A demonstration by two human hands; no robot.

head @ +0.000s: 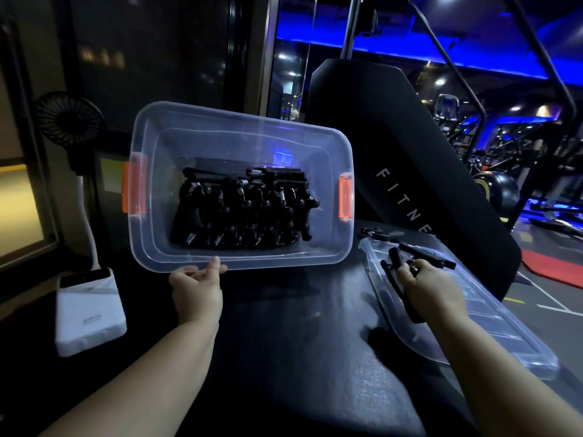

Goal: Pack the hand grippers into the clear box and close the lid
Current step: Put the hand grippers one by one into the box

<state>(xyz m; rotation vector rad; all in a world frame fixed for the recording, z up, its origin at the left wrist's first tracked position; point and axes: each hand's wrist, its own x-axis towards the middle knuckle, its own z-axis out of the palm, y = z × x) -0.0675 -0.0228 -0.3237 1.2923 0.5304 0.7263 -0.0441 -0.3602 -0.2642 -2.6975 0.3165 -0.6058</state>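
dark padded bench [284, 342] bears the clear lid [482, 298].

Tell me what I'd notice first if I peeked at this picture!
A clear box with orange latches, tilted toward the camera in the middle, holds a pile of black hand grippers. The left hand holds its near rim; the right hand grips another hand gripper over the lid at right.

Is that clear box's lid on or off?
Off. The clear box is uncovered, hand grippers inside; its lid lies flat on the padded bench beside it, under the right hand.
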